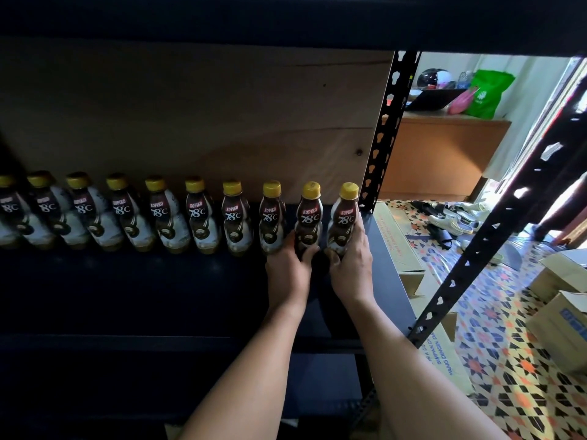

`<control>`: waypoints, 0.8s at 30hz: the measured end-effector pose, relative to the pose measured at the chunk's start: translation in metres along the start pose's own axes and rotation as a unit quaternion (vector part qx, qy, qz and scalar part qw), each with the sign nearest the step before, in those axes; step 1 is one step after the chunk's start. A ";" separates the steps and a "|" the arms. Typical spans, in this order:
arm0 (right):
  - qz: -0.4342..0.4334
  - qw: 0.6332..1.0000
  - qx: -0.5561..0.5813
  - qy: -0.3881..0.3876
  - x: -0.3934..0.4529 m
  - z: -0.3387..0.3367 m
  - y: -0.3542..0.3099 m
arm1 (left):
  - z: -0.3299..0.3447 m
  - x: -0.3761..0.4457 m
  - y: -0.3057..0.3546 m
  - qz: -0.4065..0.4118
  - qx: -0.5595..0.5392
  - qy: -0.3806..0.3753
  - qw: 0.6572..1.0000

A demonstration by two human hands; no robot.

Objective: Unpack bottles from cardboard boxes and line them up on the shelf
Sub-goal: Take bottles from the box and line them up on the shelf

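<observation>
Several brown coffee bottles with yellow caps stand in a row along the back of the dark shelf. My left hand grips the lower part of the second bottle from the right. My right hand grips the base of the rightmost bottle, which stands beside the black slotted upright. Both bottles stand upright at the right end of the row.
A wooden board backs the shelf. A second slotted upright runs diagonally at the right. Cardboard boxes lie on the patterned floor. Shoes, a wooden cabinet and a green bag are farther back.
</observation>
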State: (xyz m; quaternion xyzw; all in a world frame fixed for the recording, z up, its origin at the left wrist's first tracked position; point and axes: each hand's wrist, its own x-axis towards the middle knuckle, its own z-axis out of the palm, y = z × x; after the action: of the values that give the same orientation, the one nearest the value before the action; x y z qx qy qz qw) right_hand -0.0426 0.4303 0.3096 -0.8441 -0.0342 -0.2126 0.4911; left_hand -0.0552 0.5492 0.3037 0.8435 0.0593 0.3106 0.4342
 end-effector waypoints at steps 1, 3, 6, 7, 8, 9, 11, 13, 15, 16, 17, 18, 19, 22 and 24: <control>-0.001 1.000 0.000 -0.001 0.000 0.000 0.000 | 0.000 0.000 0.000 0.002 0.000 0.001 1.000; 0.000 1.000 0.003 -0.002 0.000 0.000 -0.001 | -0.001 -0.001 0.001 0.003 -0.001 0.003 1.000; 0.002 1.000 0.009 -0.003 0.000 -0.001 -0.002 | -0.001 -0.001 0.002 -0.001 -0.004 0.003 1.000; 0.001 1.000 0.009 -0.004 -0.001 -0.001 -0.003 | -0.001 0.000 0.001 -0.002 -0.008 0.002 1.000; 0.001 1.000 0.008 -0.005 -0.001 -0.001 -0.003 | -0.001 0.000 0.001 -0.004 -0.011 0.001 1.000; 0.002 1.000 0.007 -0.007 -0.001 -0.001 -0.003 | -0.001 0.000 0.001 -0.005 -0.014 0.000 1.000; 0.004 1.000 0.008 -0.010 -0.001 -0.001 -0.003 | 0.000 -0.001 0.000 -0.012 -0.023 -0.003 1.000; 0.004 1.000 0.010 -0.011 -0.001 -0.001 -0.004 | 0.000 -0.001 0.000 -0.017 -0.034 -0.002 0.999; 0.006 1.000 0.007 -0.011 0.000 -0.002 -0.005 | 0.000 -0.001 0.000 -0.015 -0.038 0.001 0.999; 0.006 1.000 0.006 -0.011 0.000 -0.002 -0.005 | 0.000 -0.001 0.001 -0.015 -0.037 0.002 0.999; 0.006 1.000 0.005 -0.012 0.000 -0.002 -0.005 | 0.000 -0.002 0.001 -0.013 -0.034 0.005 0.999; 0.006 1.000 0.005 -0.012 0.000 -0.002 -0.005 | -0.001 -0.002 0.001 -0.013 -0.028 0.007 1.000; 0.007 1.000 0.004 -0.012 0.000 -0.002 -0.005 | 0.000 -0.001 0.000 -0.013 -0.024 0.008 1.000; 0.013 1.000 0.001 -0.013 0.000 -0.003 -0.006 | 0.000 -0.002 0.000 -0.014 -0.021 0.008 1.000; 0.017 1.000 -0.001 -0.015 0.000 -0.003 -0.006 | 0.000 -0.002 -0.001 -0.014 -0.026 0.009 1.000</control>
State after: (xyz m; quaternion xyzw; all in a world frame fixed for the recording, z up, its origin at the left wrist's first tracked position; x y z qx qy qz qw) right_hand -0.0453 0.4309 0.3157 -0.8479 -0.0271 -0.1921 0.4933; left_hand -0.0568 0.5486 0.3022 0.8284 0.0668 0.3131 0.4596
